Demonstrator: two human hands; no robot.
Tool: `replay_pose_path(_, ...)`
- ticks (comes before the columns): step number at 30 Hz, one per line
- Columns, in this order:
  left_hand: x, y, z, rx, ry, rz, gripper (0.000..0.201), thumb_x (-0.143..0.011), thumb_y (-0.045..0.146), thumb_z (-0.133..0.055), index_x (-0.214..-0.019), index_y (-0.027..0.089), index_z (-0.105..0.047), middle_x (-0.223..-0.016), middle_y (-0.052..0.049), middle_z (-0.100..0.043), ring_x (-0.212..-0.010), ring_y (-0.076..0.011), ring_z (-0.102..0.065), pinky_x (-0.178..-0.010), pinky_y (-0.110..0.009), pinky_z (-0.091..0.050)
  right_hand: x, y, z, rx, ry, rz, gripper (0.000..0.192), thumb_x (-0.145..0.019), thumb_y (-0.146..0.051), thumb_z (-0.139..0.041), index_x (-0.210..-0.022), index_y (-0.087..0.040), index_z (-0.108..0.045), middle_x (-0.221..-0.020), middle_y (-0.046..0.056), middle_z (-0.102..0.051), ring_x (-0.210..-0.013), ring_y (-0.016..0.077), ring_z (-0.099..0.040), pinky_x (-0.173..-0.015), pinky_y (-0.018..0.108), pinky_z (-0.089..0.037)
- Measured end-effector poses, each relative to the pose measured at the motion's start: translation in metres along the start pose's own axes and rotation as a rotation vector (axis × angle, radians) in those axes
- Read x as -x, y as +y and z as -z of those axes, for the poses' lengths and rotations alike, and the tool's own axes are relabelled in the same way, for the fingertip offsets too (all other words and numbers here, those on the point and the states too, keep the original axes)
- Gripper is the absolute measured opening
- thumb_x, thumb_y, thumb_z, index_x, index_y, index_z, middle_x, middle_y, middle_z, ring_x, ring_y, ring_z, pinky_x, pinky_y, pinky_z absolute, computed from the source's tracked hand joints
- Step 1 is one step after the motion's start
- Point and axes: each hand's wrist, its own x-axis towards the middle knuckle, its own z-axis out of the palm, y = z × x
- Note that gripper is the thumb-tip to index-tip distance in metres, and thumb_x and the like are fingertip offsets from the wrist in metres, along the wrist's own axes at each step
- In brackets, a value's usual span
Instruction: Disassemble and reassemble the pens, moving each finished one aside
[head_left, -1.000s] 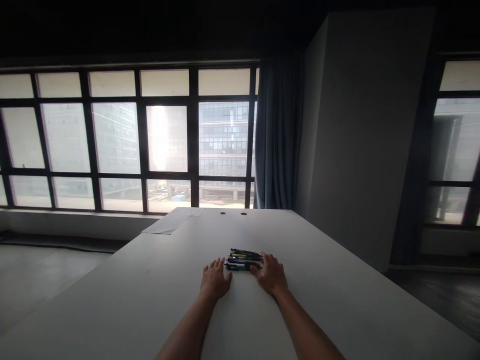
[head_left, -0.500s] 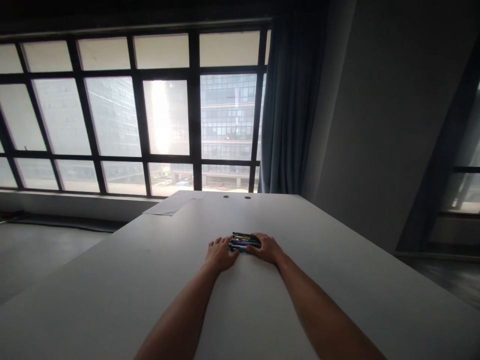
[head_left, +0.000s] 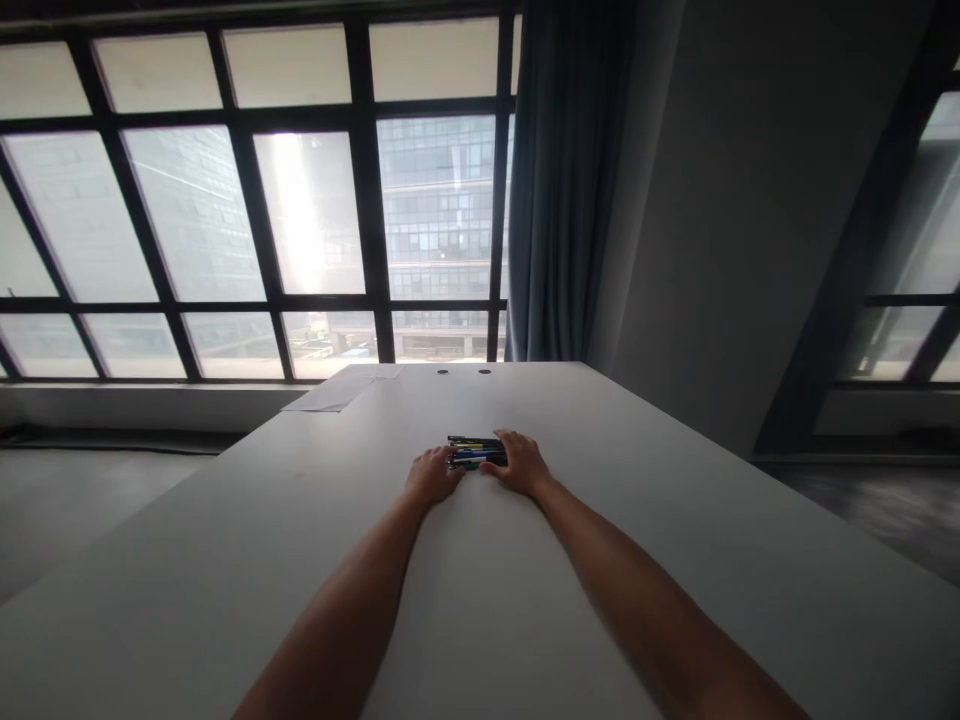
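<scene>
Head view has both arms stretched out over a big white surface (head_left: 675,520), with a small bunch of pens (head_left: 474,452) lying out near the middle. Left hand (head_left: 430,475) and right hand (head_left: 519,464) sit palm-down, fingers loosely curled against either end of the bunch. Some paper (head_left: 334,392) lies way off by the window (head_left: 247,210).

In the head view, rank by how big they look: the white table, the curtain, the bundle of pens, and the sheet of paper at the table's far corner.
1. white table, largest by far.
2. curtain.
3. sheet of paper, though it lies farther off, so this is unsure.
4. bundle of pens, between the left hand and right hand.
</scene>
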Motion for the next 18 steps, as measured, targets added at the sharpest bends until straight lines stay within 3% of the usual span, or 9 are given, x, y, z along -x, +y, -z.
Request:
replay_pose_path(4,0.007,0.006,0.004,0.009,0.089,0.050,0.049,-0.084,0.039,-0.057,-0.128,0.021,-0.049,-0.129,-0.010,-0.056,-0.119,-0.0237,-0.051,-0.097,-0.034,-0.041,0.025,-0.014,0.015,0.047,0.012,-0.141,0.065,-0.083,-0.053,-0.058,-0.134,-0.015,-0.043,-0.131,0.016,-0.051,-0.120,0.0281,-0.045,-0.103,0.042,-0.030)
replay_pose_path(6,0.010,0.007,0.007,-0.015,0.145,0.053,0.050,-0.082,0.040,-0.059,-0.126,0.019,-0.049,-0.128,-0.011,-0.055,-0.118,-0.0249,-0.050,-0.094,-0.034,-0.042,0.035,-0.016,0.020,0.073,0.013,-0.211,0.053,-0.086,-0.048,-0.055,-0.127,-0.015,-0.049,-0.124,0.015,-0.054,-0.115,0.0280,-0.047,-0.099,0.041,-0.032)
replay_pose_path(8,0.013,0.007,0.009,-0.038,0.129,0.075,0.037,-0.082,0.038,-0.057,-0.114,0.019,-0.055,-0.119,-0.010,-0.059,-0.111,-0.0243,-0.053,-0.089,-0.034,-0.044,0.040,-0.016,0.022,0.087,-0.008,-0.239,0.040,-0.087,-0.042,-0.054,-0.117,-0.016,-0.056,-0.118,0.015,-0.057,-0.110,0.0268,-0.050,-0.095,0.039,-0.034)
replay_pose_path(11,0.016,0.007,0.010,-0.050,0.079,0.048,0.017,-0.086,0.034,-0.051,-0.089,0.021,-0.061,-0.102,-0.007,-0.065,-0.101,-0.0218,-0.056,-0.085,-0.032,-0.044,0.042,-0.011,0.022,0.086,-0.008,-0.261,0.036,-0.086,-0.041,-0.055,-0.110,-0.015,-0.060,-0.113,0.014,-0.058,-0.106,0.0262,-0.051,-0.091,0.037,-0.036)
replay_pose_path(18,0.013,0.008,0.008,-0.067,0.089,0.061,0.021,-0.086,0.035,-0.050,-0.084,0.021,-0.065,-0.095,-0.006,-0.067,-0.096,-0.0226,-0.058,-0.081,-0.034,-0.044,0.036,-0.005,0.021,0.072,-0.061,-0.282,0.028,-0.085,-0.039,-0.056,-0.099,-0.017,-0.065,-0.110,0.012,-0.060,-0.105,0.0259,-0.051,-0.088,0.036,-0.038)
